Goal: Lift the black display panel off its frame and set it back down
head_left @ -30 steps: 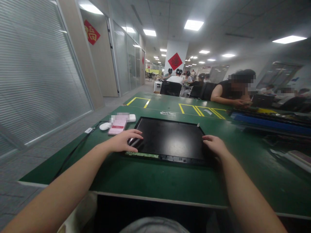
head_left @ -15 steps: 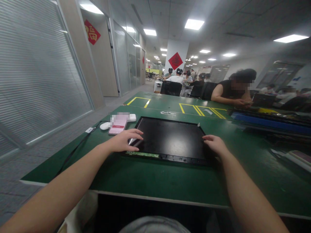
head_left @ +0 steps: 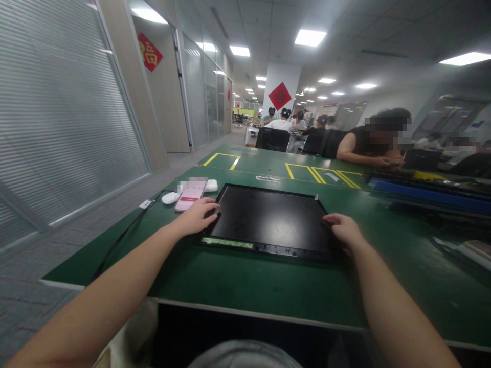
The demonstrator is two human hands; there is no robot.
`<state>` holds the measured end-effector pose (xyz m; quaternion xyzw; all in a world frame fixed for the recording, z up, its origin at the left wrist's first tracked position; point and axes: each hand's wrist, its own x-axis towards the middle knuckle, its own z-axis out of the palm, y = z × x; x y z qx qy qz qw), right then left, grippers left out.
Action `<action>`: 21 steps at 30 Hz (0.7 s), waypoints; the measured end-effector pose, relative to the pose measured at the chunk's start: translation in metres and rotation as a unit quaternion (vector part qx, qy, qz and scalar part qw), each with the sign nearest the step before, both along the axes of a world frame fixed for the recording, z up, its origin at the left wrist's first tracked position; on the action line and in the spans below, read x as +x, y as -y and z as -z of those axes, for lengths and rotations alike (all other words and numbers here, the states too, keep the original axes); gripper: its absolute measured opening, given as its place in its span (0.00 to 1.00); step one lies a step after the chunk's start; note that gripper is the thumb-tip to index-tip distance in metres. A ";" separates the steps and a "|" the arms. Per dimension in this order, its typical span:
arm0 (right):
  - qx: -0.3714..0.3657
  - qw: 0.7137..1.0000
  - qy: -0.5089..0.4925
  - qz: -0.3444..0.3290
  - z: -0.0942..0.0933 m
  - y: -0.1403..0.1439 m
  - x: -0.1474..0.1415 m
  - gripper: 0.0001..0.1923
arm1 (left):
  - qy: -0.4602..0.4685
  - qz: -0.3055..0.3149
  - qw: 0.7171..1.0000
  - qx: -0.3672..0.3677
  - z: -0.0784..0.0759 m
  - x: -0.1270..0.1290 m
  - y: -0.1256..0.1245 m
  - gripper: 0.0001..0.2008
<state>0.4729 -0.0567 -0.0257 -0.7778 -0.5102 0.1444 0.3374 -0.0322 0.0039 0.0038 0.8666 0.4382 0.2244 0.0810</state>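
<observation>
A black flat display panel (head_left: 268, 217) lies face up on the green table in front of me. Along its near edge runs a green circuit strip (head_left: 228, 243), to the left of a dark frame section with small marks. My left hand (head_left: 197, 215) is at the panel's left edge, fingers bent over the rim and thumb a little nearer to me. At the right edge, my right hand (head_left: 343, 228) has its fingertips on the frame, the rest of its grip partly hidden. A small light tab (head_left: 316, 197) sticks up at the far right corner.
A phone (head_left: 191, 195) lies beyond my left hand, beside a white mouse (head_left: 171, 197) and a black cable (head_left: 126, 232). Yellow tape (head_left: 303, 166) marks the table's far part. A blue tray-like item (head_left: 416, 190) stands right, near a seated person (head_left: 362, 145).
My left hand has drawn back from over the screen to its left edge, its fingers coming closer together. My right hand stays at the right edge. The view has shifted slightly.
</observation>
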 end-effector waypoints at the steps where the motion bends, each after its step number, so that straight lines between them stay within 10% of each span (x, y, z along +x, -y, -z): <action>1: 0.003 1.000 -0.001 0.002 0.001 0.000 0.000 0.27 | -0.005 -0.010 1.000 -0.003 0.002 -0.001 -0.002 0.24; 21: 0.019 1.000 0.005 0.022 -0.008 0.007 -0.009 0.25 | -0.015 -0.091 0.995 -0.024 0.013 0.005 -0.004 0.22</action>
